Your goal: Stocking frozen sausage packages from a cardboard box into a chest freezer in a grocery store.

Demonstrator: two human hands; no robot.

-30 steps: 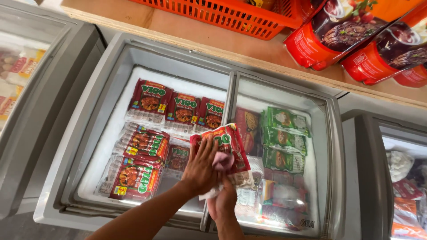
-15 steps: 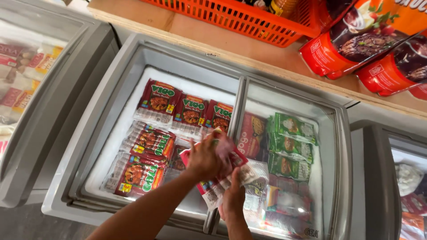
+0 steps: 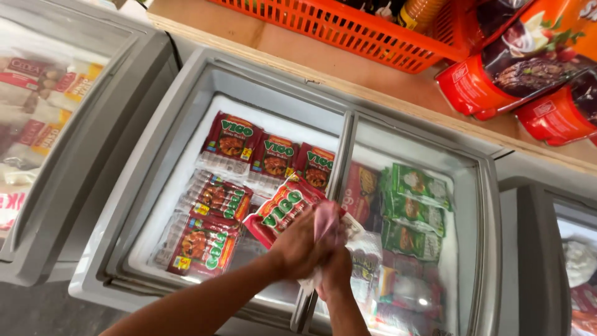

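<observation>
Since a second ago both my hands have dropped lower over the freezer's opening, and the red packet I hold has tipped from lying flat to slanting toward the left.

Nearest me, my right hand (image 3: 336,274) comes up from below, its grip closed on a pink cloth (image 3: 324,222) bunched against the packet; I judge it is pressed there to wipe the wrapper. My left hand (image 3: 300,244) reaches in from the left, its grip clenched around the near end of the red packet (image 3: 280,210), which hangs above the open half of the freezer, just beside the lid's centre bar (image 3: 341,155), so both hands meet over it.

Below, stacked packets of sausages (image 3: 205,246) lie flat in the left part of the chest freezer (image 3: 186,106), and three more red packets (image 3: 273,155) stand in a row against the back wall, faces up for reading. Under the shut glass panel (image 3: 460,249) to the right, green packets (image 3: 413,205) lie in a column.

Farther off, a wooden shelf (image 3: 373,78) runs behind the freezer, carrying an orange basket (image 3: 348,28) and large red bags (image 3: 516,74) leaning over its edge.
</observation>
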